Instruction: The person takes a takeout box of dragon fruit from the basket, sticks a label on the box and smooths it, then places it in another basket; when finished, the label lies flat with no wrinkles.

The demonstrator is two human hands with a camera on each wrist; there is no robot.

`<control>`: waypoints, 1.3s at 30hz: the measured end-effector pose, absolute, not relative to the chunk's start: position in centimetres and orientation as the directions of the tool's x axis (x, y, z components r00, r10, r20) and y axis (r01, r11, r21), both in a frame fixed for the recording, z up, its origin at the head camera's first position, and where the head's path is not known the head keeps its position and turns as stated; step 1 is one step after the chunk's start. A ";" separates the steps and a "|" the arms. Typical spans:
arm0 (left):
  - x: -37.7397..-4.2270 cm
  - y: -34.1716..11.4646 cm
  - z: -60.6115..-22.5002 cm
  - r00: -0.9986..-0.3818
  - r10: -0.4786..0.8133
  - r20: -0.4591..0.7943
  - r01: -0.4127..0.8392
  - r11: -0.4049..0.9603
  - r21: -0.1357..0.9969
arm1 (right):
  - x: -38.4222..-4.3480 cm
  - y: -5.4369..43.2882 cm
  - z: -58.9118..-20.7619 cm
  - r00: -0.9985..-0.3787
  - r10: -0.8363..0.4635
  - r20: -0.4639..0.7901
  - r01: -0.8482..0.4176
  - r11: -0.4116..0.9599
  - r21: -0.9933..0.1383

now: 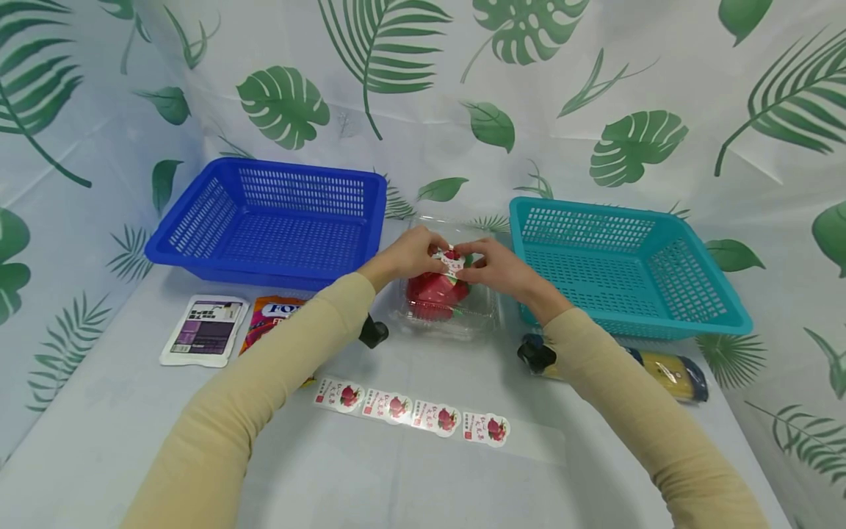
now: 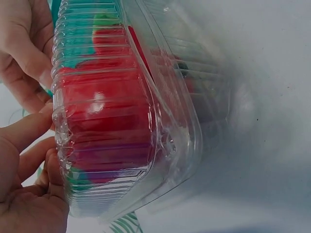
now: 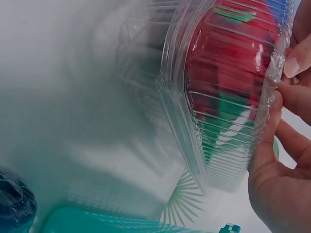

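Note:
A clear plastic clamshell box [image 1: 485, 305] with red fruit [image 1: 436, 294] inside stands mid-table between two baskets. On its lid, both hands hold a white sticker [image 1: 452, 261] with a dragon fruit picture. My left hand [image 1: 411, 255] pinches its left side between thumb and fingers. From the other side, my right hand [image 1: 496, 268] pinches the right edge. In the left wrist view the fingertips of the left hand [image 2: 36, 179] are right at the ribbed lid. The right wrist view has the right hand [image 3: 282, 170] close against the lid too.
A blue basket [image 1: 304, 283] stands at left, a teal basket [image 1: 634, 323] at right. A backing strip [image 1: 535, 439] with several stickers lies in front. A white-and-purple packet [image 1: 205, 330] and a red bag [image 1: 264, 316] lie left; a yellow pack [image 1: 667, 373] lies under the right forearm.

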State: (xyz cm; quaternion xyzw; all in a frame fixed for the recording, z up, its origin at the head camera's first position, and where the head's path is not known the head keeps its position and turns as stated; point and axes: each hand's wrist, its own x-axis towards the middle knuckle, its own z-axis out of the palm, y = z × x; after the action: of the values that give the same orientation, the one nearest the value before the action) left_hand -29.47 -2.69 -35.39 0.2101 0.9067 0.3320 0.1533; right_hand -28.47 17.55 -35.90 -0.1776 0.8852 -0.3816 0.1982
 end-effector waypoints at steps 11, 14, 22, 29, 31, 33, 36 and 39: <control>-29.3 -2.6 -35.4 -0.870 0.474 -0.133 0.276 0.693 0.666 | -28.4 17.8 -36.1 -0.856 -0.470 -0.214 -0.153 0.627 -0.764; -29.4 -2.6 -35.5 -0.872 0.473 -0.127 0.279 0.693 0.665 | -28.4 17.7 -36.1 -0.865 -0.449 -0.225 -0.123 0.624 -0.771; -29.5 -2.6 -35.5 -0.875 0.471 -0.113 0.279 0.680 0.678 | -28.3 17.5 -36.2 -0.880 -0.402 -0.253 -0.064 0.629 -0.775; -29.4 -2.6 -35.5 -0.880 0.455 -0.133 0.250 0.684 0.685 | -28.3 17.4 -36.2 -0.879 -0.403 -0.255 -0.071 0.639 -0.766; -29.5 -2.7 -35.6 -0.881 0.453 -0.134 0.248 0.685 0.685 | -28.2 17.4 -36.1 -0.878 -0.410 -0.246 -0.083 0.638 -0.766; -29.5 -2.7 -35.7 -0.882 0.452 -0.130 0.250 0.684 0.685 | -28.2 17.4 -36.1 -0.876 -0.422 -0.236 -0.098 0.633 -0.768; -29.6 -2.7 -35.8 -0.883 0.455 -0.118 0.260 0.681 0.685 | -28.1 17.4 -36.1 -0.877 -0.432 -0.211 -0.115 0.615 -0.780; -29.6 -2.7 -35.8 -0.882 0.458 -0.108 0.267 0.677 0.685 | -28.1 17.3 -36.2 -0.880 -0.432 -0.199 -0.116 0.601 -0.791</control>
State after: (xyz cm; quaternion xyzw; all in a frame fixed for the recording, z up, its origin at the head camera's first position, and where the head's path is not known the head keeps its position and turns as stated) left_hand -29.60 -2.65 -35.82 0.2002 0.9055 0.3482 0.1367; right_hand -28.07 17.30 -36.20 -0.1565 0.8745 -0.4185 0.1888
